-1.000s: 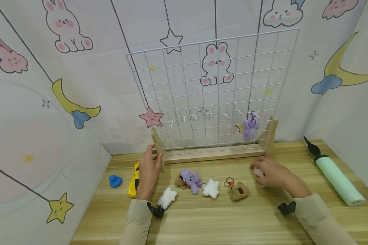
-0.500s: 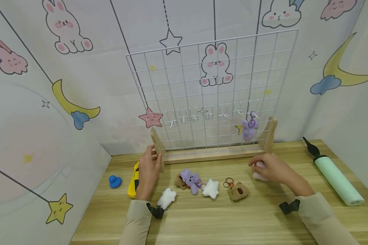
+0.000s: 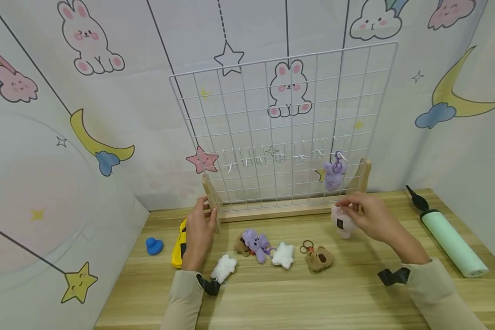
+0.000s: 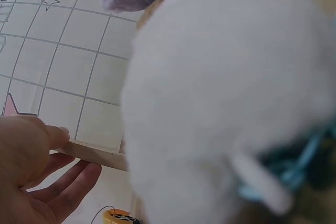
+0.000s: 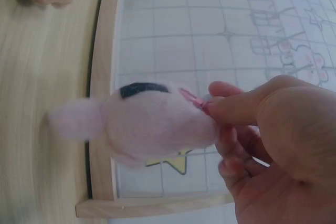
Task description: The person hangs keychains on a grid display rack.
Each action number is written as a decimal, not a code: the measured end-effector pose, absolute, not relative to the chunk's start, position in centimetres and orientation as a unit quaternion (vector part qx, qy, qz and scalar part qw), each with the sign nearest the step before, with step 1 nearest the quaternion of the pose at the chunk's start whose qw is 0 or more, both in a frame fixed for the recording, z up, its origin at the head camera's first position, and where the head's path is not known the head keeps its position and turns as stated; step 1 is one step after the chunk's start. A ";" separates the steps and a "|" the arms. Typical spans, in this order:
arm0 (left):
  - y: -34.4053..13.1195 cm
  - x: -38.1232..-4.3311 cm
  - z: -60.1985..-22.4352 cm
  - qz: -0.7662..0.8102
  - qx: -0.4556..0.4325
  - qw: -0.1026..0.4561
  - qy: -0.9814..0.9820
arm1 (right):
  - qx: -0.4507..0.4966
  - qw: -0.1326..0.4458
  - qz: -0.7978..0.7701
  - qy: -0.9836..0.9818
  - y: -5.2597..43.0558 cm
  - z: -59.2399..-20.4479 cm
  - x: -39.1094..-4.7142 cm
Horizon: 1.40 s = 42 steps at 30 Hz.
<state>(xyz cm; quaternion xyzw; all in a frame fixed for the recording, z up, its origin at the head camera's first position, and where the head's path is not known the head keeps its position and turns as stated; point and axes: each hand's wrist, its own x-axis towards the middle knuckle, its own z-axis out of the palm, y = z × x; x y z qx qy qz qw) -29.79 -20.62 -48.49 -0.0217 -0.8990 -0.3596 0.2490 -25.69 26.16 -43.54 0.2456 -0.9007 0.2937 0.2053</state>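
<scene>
My right hand [image 3: 371, 215] pinches a pale pink plush keychain [image 3: 341, 223] near its pink strap. The toy dangles just above the table, before the right end of a wire grid stand. In the right wrist view, thumb and fingertips hold the plush [image 5: 157, 124] at one end; a dark patch shows on its body. My left hand [image 3: 200, 231] grips the stand's left wooden leg [image 3: 211, 197], thumb on one side and fingers on the other. A purple plush keychain [image 3: 334, 176] hangs from a hook at the grid's right. Farther left, several small hooks [image 3: 260, 160] carry nothing.
Before the stand lie a brown bear keychain [image 3: 320, 259], a white plush [image 3: 283, 255], a purple plush [image 3: 255, 243] over a brown one, and another white plush [image 3: 224, 268]. A yellow toy [image 3: 179, 247] and blue duck [image 3: 154, 246] lie left, a green hand pump [image 3: 453, 243] right.
My right hand has lifted the pink plush keychain off the table and brought it up toward the stand, where it now hangs down. The left hand stays at the wooden leg.
</scene>
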 end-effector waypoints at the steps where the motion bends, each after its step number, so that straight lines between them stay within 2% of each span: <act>1: -20.7 -29.8 -48.5 -0.360 -0.022 0.249 -0.899 | 0.243 0.207 0.297 -0.900 26.0 -43.4 -25.6; 16: -20.7 -30.0 -48.7 -0.355 -0.034 0.250 -0.900 | 0.232 0.221 0.372 -0.871 24.7 -42.6 -24.9; 26: -20.7 -29.9 -48.6 -0.357 -0.033 0.254 -0.898 | 0.209 0.199 0.404 -0.868 24.7 -43.3 -25.2; 36: -20.8 -29.9 -48.5 -0.358 -0.034 0.252 -0.899 | 0.198 0.223 0.382 -0.875 24.5 -43.1 -25.1; 42: -20.8 -29.9 -48.7 -0.358 -0.033 0.254 -0.898 | 0.227 0.270 0.368 -0.860 24.3 -42.0 -24.7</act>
